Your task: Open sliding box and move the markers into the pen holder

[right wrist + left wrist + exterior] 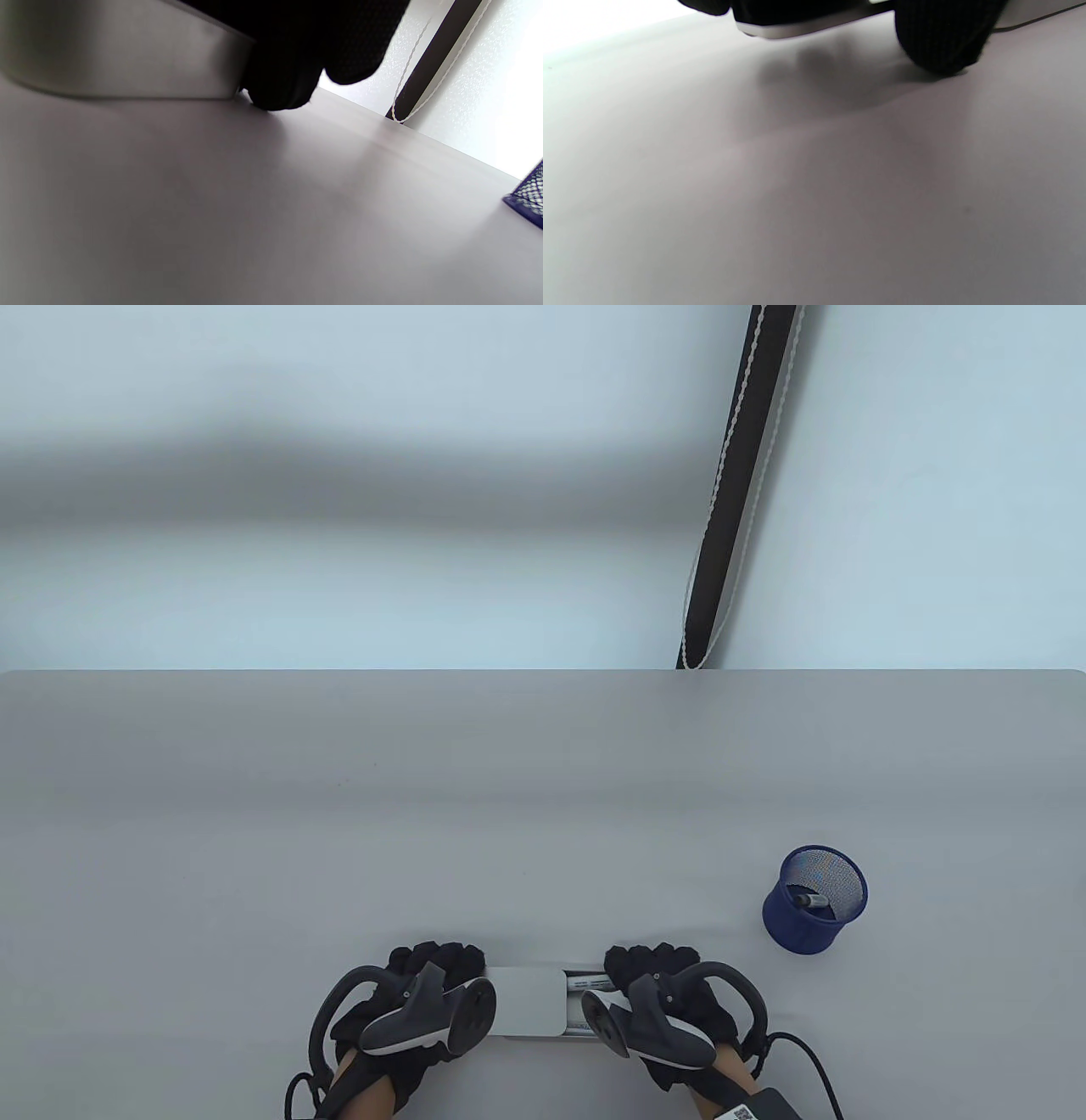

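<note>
A white sliding box [528, 1001] lies near the table's front edge, slid partly open at its right end, where a marker [590, 983] shows in the tray. My left hand [433, 976] grips the box's left end, its fingers [941, 38] curled round the sleeve [797, 29]. My right hand [653, 976] grips the right end, with fingertips [280, 91] at the corner of the box [118, 59]. The blue mesh pen holder [813, 899] stands to the right with one marker [810, 898] inside; its edge [528, 197] shows in the right wrist view.
The grey table [424, 831] stretches back to a pale wall. A dark pole with a white cord [730, 500] hangs behind the table's far edge. Cables [806, 1052] trail from my right wrist.
</note>
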A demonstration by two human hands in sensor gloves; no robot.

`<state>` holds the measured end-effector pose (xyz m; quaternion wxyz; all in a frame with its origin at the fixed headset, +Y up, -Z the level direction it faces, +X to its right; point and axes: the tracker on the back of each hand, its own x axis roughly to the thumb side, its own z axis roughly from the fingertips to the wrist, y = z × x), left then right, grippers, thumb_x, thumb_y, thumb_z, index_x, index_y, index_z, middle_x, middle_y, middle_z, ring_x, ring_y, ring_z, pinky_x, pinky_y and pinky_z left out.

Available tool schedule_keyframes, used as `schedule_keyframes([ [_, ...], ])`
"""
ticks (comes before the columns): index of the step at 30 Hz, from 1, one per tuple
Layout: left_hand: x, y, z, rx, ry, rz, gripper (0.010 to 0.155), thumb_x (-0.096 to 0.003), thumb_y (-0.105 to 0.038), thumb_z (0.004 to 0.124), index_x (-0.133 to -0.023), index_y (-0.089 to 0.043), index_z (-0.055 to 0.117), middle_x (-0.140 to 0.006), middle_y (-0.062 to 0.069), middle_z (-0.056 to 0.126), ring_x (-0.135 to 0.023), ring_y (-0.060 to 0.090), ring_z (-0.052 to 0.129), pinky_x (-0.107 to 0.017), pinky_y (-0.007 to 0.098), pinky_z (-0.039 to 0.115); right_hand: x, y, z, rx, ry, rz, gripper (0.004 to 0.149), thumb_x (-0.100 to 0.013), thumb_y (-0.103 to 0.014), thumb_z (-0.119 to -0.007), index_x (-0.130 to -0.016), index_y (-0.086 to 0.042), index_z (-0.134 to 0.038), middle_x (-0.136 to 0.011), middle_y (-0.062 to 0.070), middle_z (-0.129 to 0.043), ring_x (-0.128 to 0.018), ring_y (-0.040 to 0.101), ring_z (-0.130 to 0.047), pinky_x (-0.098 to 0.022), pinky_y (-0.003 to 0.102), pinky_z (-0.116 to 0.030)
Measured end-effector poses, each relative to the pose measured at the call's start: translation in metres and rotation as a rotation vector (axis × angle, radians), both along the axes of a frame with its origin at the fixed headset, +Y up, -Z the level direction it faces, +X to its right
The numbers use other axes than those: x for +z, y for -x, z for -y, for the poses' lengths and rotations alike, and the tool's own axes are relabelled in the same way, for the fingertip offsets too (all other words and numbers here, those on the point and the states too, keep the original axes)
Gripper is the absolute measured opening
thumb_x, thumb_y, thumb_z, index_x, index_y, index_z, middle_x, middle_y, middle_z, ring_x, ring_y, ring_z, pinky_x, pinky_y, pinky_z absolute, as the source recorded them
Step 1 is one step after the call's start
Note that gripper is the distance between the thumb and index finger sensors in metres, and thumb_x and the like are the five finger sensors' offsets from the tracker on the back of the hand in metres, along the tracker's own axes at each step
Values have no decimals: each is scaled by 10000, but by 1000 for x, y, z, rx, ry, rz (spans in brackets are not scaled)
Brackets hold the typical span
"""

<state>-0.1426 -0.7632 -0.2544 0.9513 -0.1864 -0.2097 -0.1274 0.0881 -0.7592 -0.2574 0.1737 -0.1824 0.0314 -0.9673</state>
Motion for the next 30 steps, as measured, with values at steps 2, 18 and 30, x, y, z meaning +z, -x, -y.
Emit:
schedule_keyframes([
  [2, 0, 0, 0, 0, 0, 0, 773, -445, -619, 667, -1074, -310, 340, -1175, -38, 455, -1086, 222, 588, -832, 426, 576, 0, -1, -1, -18, -2, -1, 639, -206, -278, -938, -799, -357, -712, -789, -79, -863, -657, 83, -968, -548, 356, -833],
  [18, 0, 0, 0, -2, -3, 2, 774, -445, -618, 668, -1075, -308, 340, -1174, -35, 456, -1086, 223, 587, -832, 426, 576, -2, -14, -5, -147, -3, 17, 524, -283, -298, -904, -782, -362, -756, -769, -88, -899, -631, 77, -1009, -514, 331, -880],
  [30, 0, 0, 0, -2, -3, 2, 774, -444, -618, 669, -1074, -307, 344, -1173, -35, 461, -1084, 223, 592, -832, 425, 576, -6, -31, -6, -334, 47, 94, 440, -346, -278, -873, -766, -379, -790, -767, -95, -914, -628, 77, -1021, -519, 339, -883],
])
